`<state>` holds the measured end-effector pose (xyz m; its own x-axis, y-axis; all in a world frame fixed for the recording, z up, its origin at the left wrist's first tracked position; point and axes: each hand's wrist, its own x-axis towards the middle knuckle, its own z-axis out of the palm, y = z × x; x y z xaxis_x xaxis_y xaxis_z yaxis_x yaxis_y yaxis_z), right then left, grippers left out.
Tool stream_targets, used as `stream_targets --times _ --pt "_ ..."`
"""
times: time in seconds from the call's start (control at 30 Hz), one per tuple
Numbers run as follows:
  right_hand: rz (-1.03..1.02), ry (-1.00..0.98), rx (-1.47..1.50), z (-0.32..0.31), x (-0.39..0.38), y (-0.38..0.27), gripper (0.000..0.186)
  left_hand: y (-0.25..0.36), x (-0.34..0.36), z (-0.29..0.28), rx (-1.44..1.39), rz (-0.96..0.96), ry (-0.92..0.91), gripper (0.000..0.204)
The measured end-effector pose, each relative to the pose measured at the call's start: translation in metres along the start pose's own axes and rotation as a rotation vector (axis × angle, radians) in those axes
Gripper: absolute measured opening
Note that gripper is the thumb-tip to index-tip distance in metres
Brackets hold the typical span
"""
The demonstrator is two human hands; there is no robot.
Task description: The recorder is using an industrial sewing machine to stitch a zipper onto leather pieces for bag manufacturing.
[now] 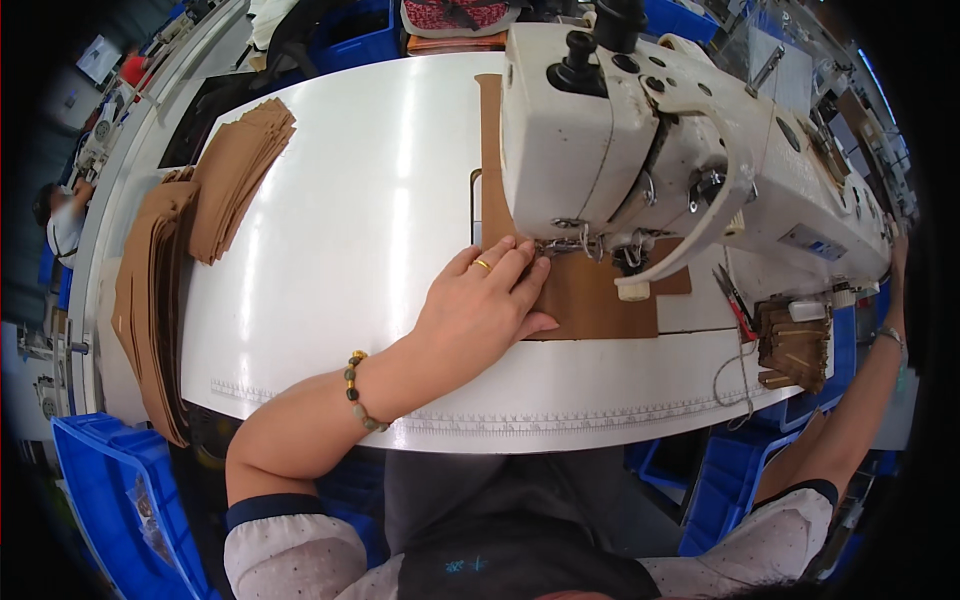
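My left hand [478, 305] lies flat on a brown flat piece of material [605, 300], fingertips close beside the presser foot [560, 244] of a white sewing machine [565, 150]. Its fingers are stretched out and grip nothing. Part of the brown piece runs under the machine head and hides there; a narrow strip of it reaches toward the table's far edge. Out at the far right, my right hand [898, 252] is raised at the end of the machine, by its handwheel side. The fingers there are too small and dim to make out.
Two stacks of brown cut pieces [237, 182] lie at the table's left. Red-handled snips [738, 305], a grey cord and a bundle of small brown parts [792, 345] sit to the right. Blue bins [115, 490] stand below both sides; a printed ruler [500, 422] lines the near edge.
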<state>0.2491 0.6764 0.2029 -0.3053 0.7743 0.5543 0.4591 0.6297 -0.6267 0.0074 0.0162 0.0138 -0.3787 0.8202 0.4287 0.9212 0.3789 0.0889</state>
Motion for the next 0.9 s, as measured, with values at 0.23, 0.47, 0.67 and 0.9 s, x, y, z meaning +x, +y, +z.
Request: stream_targets --times 0.23,0.47,0.67,0.9 --pt "-0.004 0.143 0.317 0.048 -0.097 0.128 0.052 0.002 0.000 0.000 0.006 -0.030 -0.001 0.057" --pt "0.170 -0.023 0.516 0.009 -0.016 0.092 0.055 0.002 0.001 -0.003 0.016 -0.027 -0.025 0.056" --pt "0.220 -0.044 0.582 0.029 -0.038 0.105 0.054 0.002 0.001 -0.003 0.004 -0.036 -0.032 0.055" --pt "0.150 0.076 0.727 0.030 -0.057 0.117 0.059 0.001 0.003 -0.002 -0.004 -0.032 -0.018 0.055"
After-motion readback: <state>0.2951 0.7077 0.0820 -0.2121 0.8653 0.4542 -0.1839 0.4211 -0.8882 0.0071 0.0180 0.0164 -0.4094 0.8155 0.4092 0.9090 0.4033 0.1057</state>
